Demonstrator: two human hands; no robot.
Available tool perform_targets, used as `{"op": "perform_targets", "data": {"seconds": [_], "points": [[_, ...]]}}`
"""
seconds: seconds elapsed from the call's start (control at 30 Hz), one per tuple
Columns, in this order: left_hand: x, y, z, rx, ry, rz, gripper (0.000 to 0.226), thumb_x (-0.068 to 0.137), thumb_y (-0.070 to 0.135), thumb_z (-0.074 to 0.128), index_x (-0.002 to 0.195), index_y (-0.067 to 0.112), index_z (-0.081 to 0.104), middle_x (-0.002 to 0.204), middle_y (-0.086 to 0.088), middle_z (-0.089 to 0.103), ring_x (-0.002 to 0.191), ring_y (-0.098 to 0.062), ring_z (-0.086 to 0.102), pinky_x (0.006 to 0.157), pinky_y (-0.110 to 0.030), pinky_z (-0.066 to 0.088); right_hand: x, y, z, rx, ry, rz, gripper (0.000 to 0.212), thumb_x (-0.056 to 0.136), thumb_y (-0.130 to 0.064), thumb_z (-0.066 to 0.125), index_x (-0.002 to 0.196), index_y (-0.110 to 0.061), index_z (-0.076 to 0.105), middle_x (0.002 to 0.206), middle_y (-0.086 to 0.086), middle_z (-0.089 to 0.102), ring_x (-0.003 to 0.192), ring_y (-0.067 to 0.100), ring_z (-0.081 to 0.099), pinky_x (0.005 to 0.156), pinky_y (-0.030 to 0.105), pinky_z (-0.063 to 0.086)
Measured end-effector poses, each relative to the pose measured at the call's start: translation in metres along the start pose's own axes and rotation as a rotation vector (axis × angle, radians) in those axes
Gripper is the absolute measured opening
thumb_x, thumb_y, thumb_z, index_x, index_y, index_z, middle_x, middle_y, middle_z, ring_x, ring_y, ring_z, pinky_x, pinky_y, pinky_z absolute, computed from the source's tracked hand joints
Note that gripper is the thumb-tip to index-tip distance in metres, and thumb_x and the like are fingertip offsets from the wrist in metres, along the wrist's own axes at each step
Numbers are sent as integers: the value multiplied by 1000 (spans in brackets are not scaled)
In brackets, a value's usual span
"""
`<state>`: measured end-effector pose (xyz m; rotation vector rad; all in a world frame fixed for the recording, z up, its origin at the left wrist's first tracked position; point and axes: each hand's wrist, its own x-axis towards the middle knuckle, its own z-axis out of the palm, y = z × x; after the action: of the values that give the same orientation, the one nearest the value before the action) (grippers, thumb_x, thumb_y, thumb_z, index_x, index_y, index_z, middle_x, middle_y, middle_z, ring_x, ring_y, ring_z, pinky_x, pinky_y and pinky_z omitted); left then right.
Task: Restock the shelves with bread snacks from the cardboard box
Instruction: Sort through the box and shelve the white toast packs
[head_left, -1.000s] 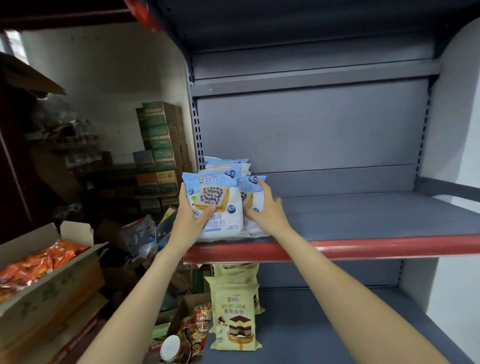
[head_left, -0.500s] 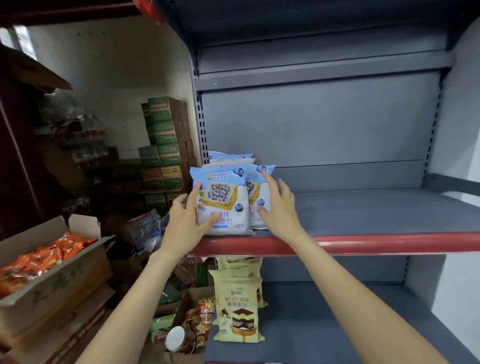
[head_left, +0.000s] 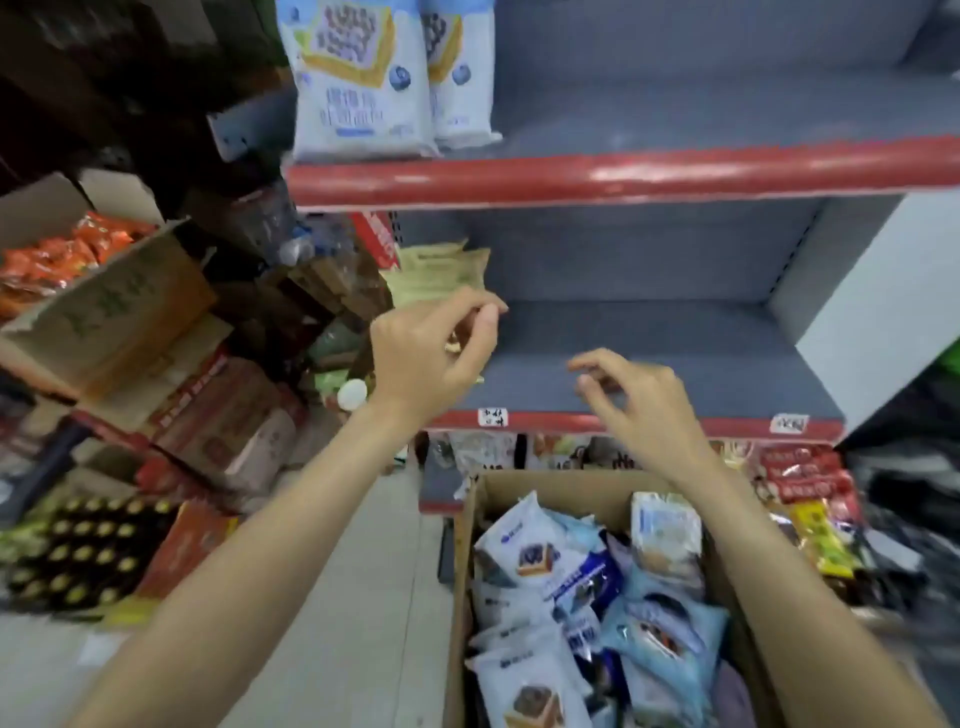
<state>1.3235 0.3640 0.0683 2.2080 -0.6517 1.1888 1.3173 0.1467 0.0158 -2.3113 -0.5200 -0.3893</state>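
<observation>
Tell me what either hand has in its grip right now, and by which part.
Nothing. The left hand and right hand hang loosely curled and empty, above the cardboard box of bread snacks.

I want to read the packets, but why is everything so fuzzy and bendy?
In the head view, the whole frame is smeared, worst at the right edge and on the packets in the cardboard box; the wide lens bows the red shelf edge; light glares off it; the left hand and right hand look soft.

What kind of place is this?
Likely a small shop or its stockroom: grey metal shelves with red front rails, white paper price labels, and an open brown cardboard box full of packaged bread snacks.
</observation>
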Motion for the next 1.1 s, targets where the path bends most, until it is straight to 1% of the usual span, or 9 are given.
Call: {"op": "perform_targets", "data": {"seconds": [0.07,0.2,0.3,0.5,0.67,0.73,0.83,0.97,1.1], "points": [[-40,19,20,-17,-213,-128,28,94,31,47,90,17,71,69,8,68,58,-11,64,53,-34,48,-42,37,9,-94,-222,97,22,89,-25,53,108,-24,64,88,-3,72,81,22,68,73,40,54],[-135,35,63,-28,-858,-581,24,91,30,56,113,24,63,100,10,68,87,-7,62,68,-22,41,-124,105,28,-123,-693,300,28,96,-21,49,123,-21,56,108,2,69,100,22,63,79,33,48],[-211,43,88,-99,-1099,-873,33,90,26,59,123,22,56,117,5,64,103,-12,60,81,-24,43,-175,143,50,-98,-800,403,31,95,-19,50,125,-14,56,122,7,62,116,25,56,92,36,45],[-320,60,111,-94,-1034,-1190,43,85,17,67,126,12,55,126,-5,60,114,-21,57,86,-20,40,-238,194,91,-76,-719,522,28,94,-15,50,120,-18,60,122,6,62,110,26,58,89,38,48],[-367,73,113,130,-1289,-1225,86,75,33,74,146,24,27,147,-12,27,135,-33,27,108,-41,31,-241,196,127,24,-710,430,28,91,-12,53,119,-11,60,115,9,66,106,28,59,90,35,45],[-382,82,109,243,-1161,-1246,90,76,33,73,148,21,21,146,-17,23,132,-38,28,106,-46,33,-235,192,146,50,-736,404,34,90,-16,56,124,-10,56,117,13,63,109,32,57,92,37,45],[-401,98,102,327,-869,-1386,77,77,25,74,140,5,33,132,-23,38,118,-43,45,95,-46,41,-232,178,173,178,-869,473,52,89,-31,62,135,-14,44,136,12,48,126,30,42,102,37,34],[-423,110,108,73,-727,-1873,87,76,33,77,142,6,27,138,-14,45,123,-31,47,96,-37,40,-245,166,207,264,-999,627,80,82,-45,67,144,-14,27,146,12,32,135,29,29,107,36,29],[-432,109,116,-50,-599,-1911,81,77,32,76,139,8,30,131,-7,53,118,-24,53,85,-27,40,-256,164,229,268,-938,794,84,84,-47,64,147,-17,18,149,15,30,136,31,32,109,47,31]]}}
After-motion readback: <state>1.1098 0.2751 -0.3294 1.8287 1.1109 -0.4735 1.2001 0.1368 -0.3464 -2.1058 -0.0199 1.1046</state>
